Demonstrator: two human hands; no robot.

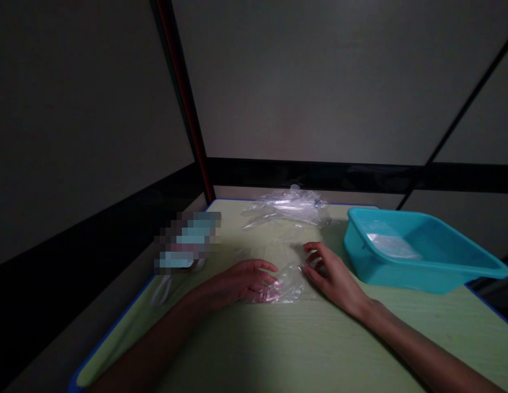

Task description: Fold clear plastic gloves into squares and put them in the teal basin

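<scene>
A thin clear plastic piece (pixel 293 284), which looks like a disposable glove, lies spread on the table between my hands. My left hand (pixel 246 281) rests at its left side, fingers apart and partly under or against the crinkled film; which of these I cannot tell. Just off its right edge, my right hand (pixel 330 275) hovers with curved, separated fingers and holds nothing. Beyond both hands sits a loose pile of similar clear plastic (pixel 289 204).
On the right stands a turquoise plastic tub (pixel 401 275) with a flat, shiny plastic piece (pixel 393 245) inside. A blurred-out object (pixel 188 243) with a pale strap (pixel 166 289) lies at the left edge. The pale green table (pixel 278 349) has blue edging, with walls behind and left.
</scene>
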